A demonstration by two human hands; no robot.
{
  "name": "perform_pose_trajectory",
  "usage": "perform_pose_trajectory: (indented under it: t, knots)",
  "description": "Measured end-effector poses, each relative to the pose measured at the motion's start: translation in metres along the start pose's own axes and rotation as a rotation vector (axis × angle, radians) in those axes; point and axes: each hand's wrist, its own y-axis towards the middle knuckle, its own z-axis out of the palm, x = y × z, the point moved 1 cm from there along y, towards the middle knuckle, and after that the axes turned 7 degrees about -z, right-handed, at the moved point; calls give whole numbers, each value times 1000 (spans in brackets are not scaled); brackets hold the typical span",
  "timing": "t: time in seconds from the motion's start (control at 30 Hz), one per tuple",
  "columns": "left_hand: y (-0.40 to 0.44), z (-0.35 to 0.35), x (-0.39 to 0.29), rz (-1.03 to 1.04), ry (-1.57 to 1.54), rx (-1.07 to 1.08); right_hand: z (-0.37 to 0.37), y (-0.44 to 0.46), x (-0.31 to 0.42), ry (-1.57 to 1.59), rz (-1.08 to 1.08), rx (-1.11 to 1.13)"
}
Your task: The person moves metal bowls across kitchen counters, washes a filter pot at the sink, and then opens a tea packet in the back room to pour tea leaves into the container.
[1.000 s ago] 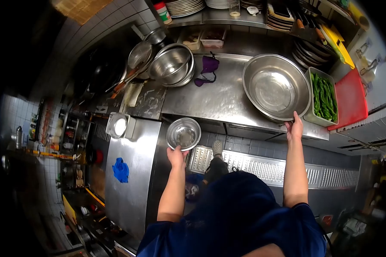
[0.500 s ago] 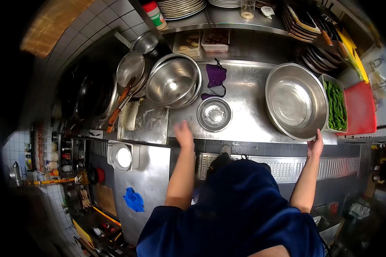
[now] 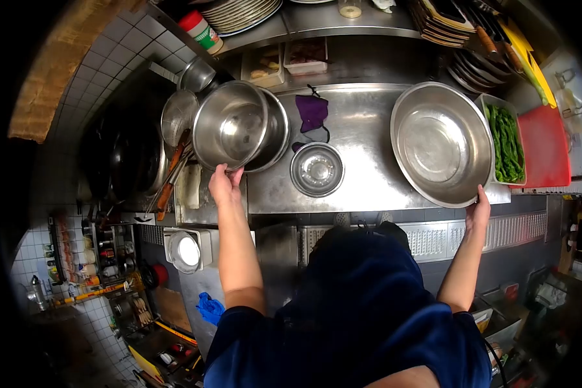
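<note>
i see the left hand (image 3: 225, 185) holding a steel bowl (image 3: 231, 126), upper left (a second bowl (image 3: 279, 131) half hidden behind), the right hand (image 3: 478, 211) gripping the basin (image 3: 441, 139) at right, beside green peppers (image 3: 504, 141).

A shiny steel desk (image 3: 368, 174) carries a small round metal bowl (image 3: 317, 169) and, just behind it, a purple fabric mask (image 3: 312, 113). Farther right is a wide round metal basin (image 3: 441, 142).

Large bowl (image 3: 231, 126) left, small bowl (image 3: 317, 169) between on counter (image 3: 365, 152), basin (image 3: 441, 145) right
</note>
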Motion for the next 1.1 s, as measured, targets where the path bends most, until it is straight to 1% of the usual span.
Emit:
perform_pose_trajectory:
  t: [0.1, 0.13, 0.2, 0.27, 0.33, 0.4, 0.43, 0.47, 0.5, 0.53, 0.6, 0.63, 0.67, 0.7, 0.8, 0.87, 0.9, 0.93, 0.97, 1.0, 1.07, 1.1]
  knots:
    - [-16, 15, -3, 64, 8, 4, 6, -4, 4, -67, 32, -7]
    - [-36, 30, -6, 72, 68, -7, 4, -3, 7, -99, 36, -23]
    - [-74, 61, -1, 90, 135, 61, -6, 5, 4, -204, 4, -19]
    - [-115, 93, 10, 88, 251, 199, -7, 6, 6, -268, 24, -17]
    - [-143, 128, 32, 42, 291, 296, 5, -2, 15, -189, 38, 28]
    - [-189, 173, 47, -7, 437, 484, 0, 0, 17, -154, 76, -14]
    - [-213, 195, 54, -41, 568, 524, 0, 1, 17, -139, 96, -26]
    - [-227, 215, 71, -80, 448, 683, 3, -2, 19, -52, 76, 43]
    - [-228, 227, 96, -74, 409, 780, 4, -2, 18, -26, 65, 76]
    - [-236, 243, 116, -42, 485, 779, 2, 0, 17, 2, 54, 108]
    - [-241, 262, 141, 85, 769, 824, -5, 7, 17, -87, 60, 77]
    - [-235, 265, 159, 173, 780, 813, -11, 12, 19, -214, 32, 32]
    - [-231, 265, 170, 256, 794, 808, -14, 17, 19, -212, -31, -40]
    - [-233, 262, 162, 239, 863, 789, -12, 15, 24, -206, -57, -53]
    - [-226, 232, 133, -58, 393, 743, -19, 24, 21, -253, -161, -90]
    - [-220, 200, 87, -44, 262, 622, -29, 32, 17, -304, -229, -132]
    - [-198, 177, 74, 27, 272, 547, -30, 34, 15, -327, -259, -156]
    - [-185, 159, 56, 92, 252, 416, -30, 36, 13, -352, -289, -180]
    - [-163, 138, 44, 137, 220, 288, -29, 37, 11, -382, -318, -178]
    - [-133, 116, 36, 186, 152, 252, -25, 37, 9, -404, -306, -175]
    - [-78, 69, 20, 252, 176, 74, -13, 34, 10, -450, -287, -162]
    - [-55, 50, 13, 261, 180, 33, -9, 35, 7, -466, -319, -163]
